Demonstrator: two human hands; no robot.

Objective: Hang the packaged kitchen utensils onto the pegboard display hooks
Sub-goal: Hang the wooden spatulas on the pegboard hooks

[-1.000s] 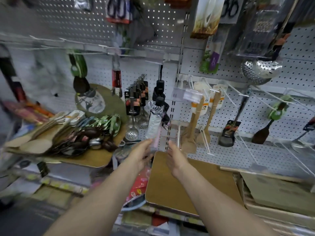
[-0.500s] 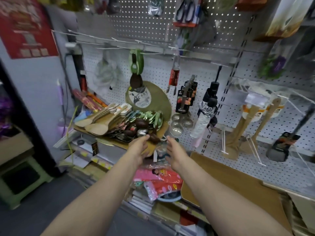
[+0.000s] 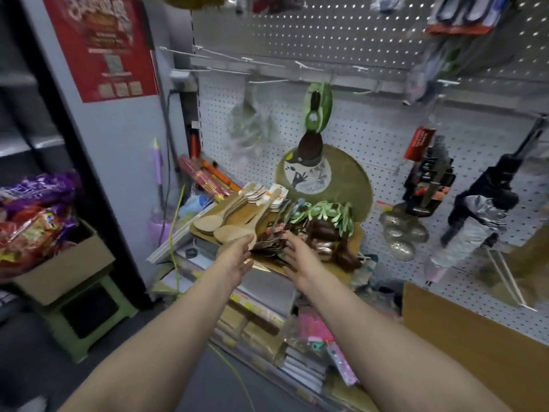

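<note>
The view has swung left since 0.5 s ago: the red poster (image 3: 101, 46) and the grey wall now fill the left side, the umbrellas (image 3: 481, 215) sit far right, and the wooden spatulas on the right pegs have gone out of frame. The pile of packaged utensils (image 3: 297, 221) on the board (image 3: 267, 264) now lies dead ahead, and both hands have moved up to its near edge; earlier they were lower, over the pink packets.

The left hand (image 3: 237, 252) is stretched forward with fingers straight and together, palm turned inward; its fingertips (image 3: 251, 239) lie at the bowl of a wooden spoon (image 3: 234, 233), though motion blur makes contact hard to confirm. It grips nothing.

The right hand (image 3: 292, 251) is likewise flat and relaxed, fingers extended, tips at the dark utensil packs (image 3: 276, 236) at the pile's front. It holds nothing that can be seen.

The 2 hands are near each other, a narrow strip of the pile between them.

The pile lies below the pegboard (image 3: 371, 120). 1 green-carded spoon (image 3: 316, 114) hangs from a hook (image 3: 352, 92) above it, in front of a round mat (image 3: 344, 179). Metal ladles (image 3: 401, 233) hang to the right.
</note>
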